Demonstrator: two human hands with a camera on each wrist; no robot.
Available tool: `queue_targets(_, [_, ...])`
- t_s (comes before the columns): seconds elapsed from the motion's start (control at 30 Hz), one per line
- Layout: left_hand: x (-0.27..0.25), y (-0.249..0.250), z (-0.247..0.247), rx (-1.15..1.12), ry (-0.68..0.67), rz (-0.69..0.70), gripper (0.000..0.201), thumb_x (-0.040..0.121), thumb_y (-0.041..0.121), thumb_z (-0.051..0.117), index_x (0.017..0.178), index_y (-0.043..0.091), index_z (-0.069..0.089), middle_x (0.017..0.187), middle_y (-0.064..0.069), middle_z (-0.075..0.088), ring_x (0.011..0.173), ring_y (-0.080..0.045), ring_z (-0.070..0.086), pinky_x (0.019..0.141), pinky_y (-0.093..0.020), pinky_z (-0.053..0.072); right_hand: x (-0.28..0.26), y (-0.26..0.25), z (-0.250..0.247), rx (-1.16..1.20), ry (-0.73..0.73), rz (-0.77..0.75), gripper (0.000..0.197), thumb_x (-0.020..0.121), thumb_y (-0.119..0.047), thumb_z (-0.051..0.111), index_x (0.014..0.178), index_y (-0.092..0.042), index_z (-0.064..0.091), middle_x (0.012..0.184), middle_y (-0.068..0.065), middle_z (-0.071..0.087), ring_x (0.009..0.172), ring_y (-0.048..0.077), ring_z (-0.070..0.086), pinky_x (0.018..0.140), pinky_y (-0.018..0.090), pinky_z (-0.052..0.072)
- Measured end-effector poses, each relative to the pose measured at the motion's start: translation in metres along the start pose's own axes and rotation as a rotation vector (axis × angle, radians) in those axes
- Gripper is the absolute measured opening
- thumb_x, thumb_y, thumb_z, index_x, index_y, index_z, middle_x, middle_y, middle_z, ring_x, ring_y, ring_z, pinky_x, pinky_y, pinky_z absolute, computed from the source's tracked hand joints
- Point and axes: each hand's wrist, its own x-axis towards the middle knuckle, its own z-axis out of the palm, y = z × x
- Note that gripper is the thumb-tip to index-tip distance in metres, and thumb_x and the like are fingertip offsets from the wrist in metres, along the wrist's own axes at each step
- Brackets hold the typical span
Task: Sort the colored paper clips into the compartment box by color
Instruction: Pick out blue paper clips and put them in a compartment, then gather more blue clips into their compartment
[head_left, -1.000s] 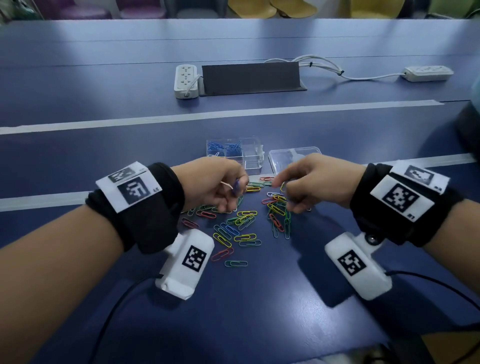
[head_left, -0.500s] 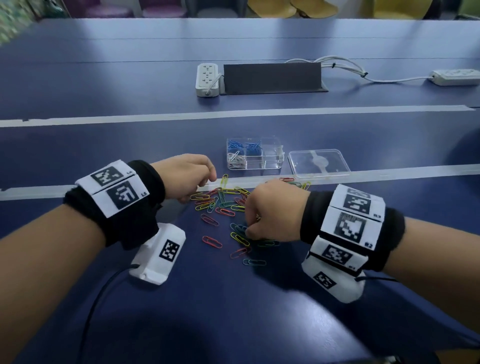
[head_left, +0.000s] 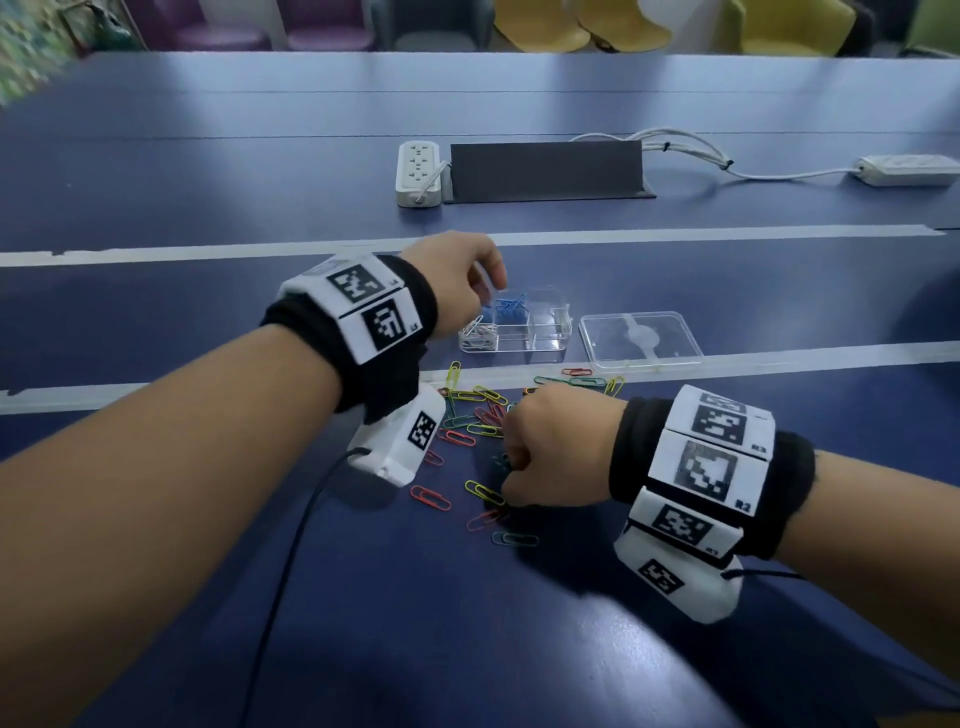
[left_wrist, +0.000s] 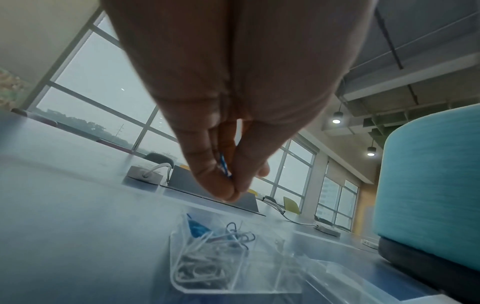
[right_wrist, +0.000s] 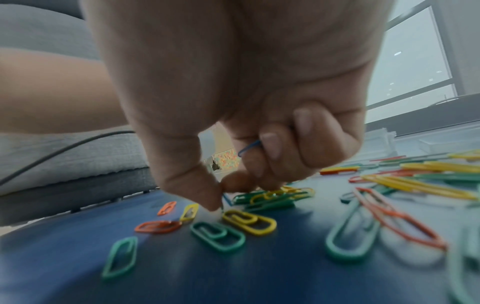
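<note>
A: What is the left hand (head_left: 457, 283) doing?

B: It hovers over the left end of the clear compartment box (head_left: 540, 340), fingers pointing down. In the left wrist view thumb and fingertip are pressed together round a blue paper clip (left_wrist: 224, 166), directly above the box.

A: And the right hand (head_left: 558, 447)?

B: It is low over the pile of loose clips (head_left: 475, 410), fingers curled under. The right wrist view shows a blue clip (right_wrist: 248, 147) tucked under the curled fingers, while thumb and forefinger meet at the table on another thin blue clip (right_wrist: 227, 199), beside a yellow clip (right_wrist: 250, 222) and a green clip (right_wrist: 218, 233). So this hand is grasping blue clips too.

A: What is already in the box?

B: Blue clips (head_left: 506, 306) sit in the far left compartment and white clips (head_left: 478, 330) in the near left one. The compartments to the right look bare, though glare makes it hard to be sure.

A: Where are the rest?

B: Orange, yellow and green clips lie scattered on the blue table (head_left: 519, 649), between the two wrists and just on the near side of a pale tape strip (head_left: 779, 356).

A: Anything else nearby?

B: The box's clear lid (head_left: 641, 338) lies flat just right of it. Farther back are a white power strip (head_left: 418, 174), a dark panel (head_left: 545, 169) beside it, and a second power strip (head_left: 906, 170) at the right, with white cables between.
</note>
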Motion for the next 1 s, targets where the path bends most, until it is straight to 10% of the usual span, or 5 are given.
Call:
queue_targets(0.2, [0.026, 0.017, 0.004, 0.149, 0.06, 0.072, 0.032, 0.077, -0.007, 0.054, 0.098, 0.013, 0.066, 0.086, -0.001, 0.065, 0.071, -0.013, 0.056, 0.064, -0.018, 0.046, -0.002, 0.011, -0.003, 0.087, 0.023, -0.044, 0.028, 0.081, -0.028, 0.058, 0.086, -0.004, 0.072, 0.089, 0.016, 0.071, 0.084, 0.033, 0.065, 0.068, 0.031, 0.053])
queue_targets(0.4, [0.042, 0.024, 0.013, 0.258, -0.012, 0.112, 0.034, 0.075, -0.01, 0.057, 0.099, 0.012, 0.067, 0.082, 0.002, 0.063, 0.083, -0.019, 0.064, 0.083, -0.033, 0.057, -0.003, 0.021, -0.007, 0.111, -0.058, -0.004, 0.026, 0.085, -0.023, 0.056, 0.092, -0.003, 0.072, 0.093, 0.016, 0.071, 0.07, 0.023, 0.053, 0.061, 0.026, 0.045])
queue_targets(0.83, [0.037, 0.009, 0.009, 0.223, 0.001, 0.085, 0.033, 0.081, 0.007, 0.065, 0.112, 0.018, 0.063, 0.11, -0.002, 0.066, 0.101, -0.02, 0.062, 0.086, -0.027, 0.047, 0.013, 0.047, -0.051, 0.48, -0.038, 0.084, 0.013, 0.076, -0.016, 0.064, 0.064, -0.018, 0.059, 0.057, -0.002, 0.059, 0.053, 0.013, 0.054, 0.055, 0.023, 0.046])
queue_targets(1.0, [0.038, 0.002, 0.01, 0.276, -0.017, 0.02, 0.029, 0.084, 0.02, 0.067, 0.113, 0.019, 0.066, 0.115, -0.001, 0.067, 0.105, -0.018, 0.062, 0.085, -0.025, 0.044, 0.051, 0.062, -0.075, 0.527, 0.148, 0.211, 0.015, 0.077, -0.007, 0.061, 0.08, -0.02, 0.068, 0.084, 0.007, 0.073, 0.078, 0.024, 0.07, 0.082, 0.039, 0.059])
